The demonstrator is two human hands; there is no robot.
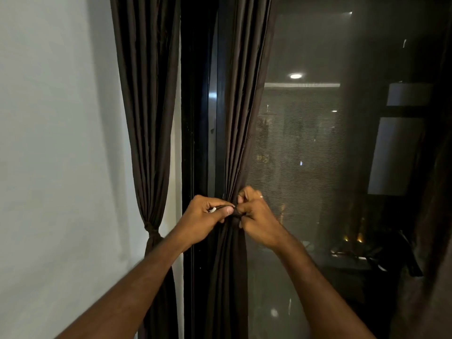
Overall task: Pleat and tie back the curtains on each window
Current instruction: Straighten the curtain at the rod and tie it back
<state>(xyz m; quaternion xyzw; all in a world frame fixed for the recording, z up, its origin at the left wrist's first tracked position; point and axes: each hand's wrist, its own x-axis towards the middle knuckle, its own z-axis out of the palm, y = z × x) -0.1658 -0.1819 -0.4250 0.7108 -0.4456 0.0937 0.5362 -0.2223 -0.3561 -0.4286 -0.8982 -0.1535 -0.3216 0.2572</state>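
Both hands' fingers (228, 211) around curtain tie (236, 211)

The gathered dark brown cloth curtain (234, 143) has a faint satin sheen along its pleats, as does the tied dark brown cloth curtain (149, 118) beside the matt, smooth pale painted wall (56, 143). Between them the black window frame (195, 118) looks glossy. The window pane (300, 143) is covered by a fine, matt woven mesh.
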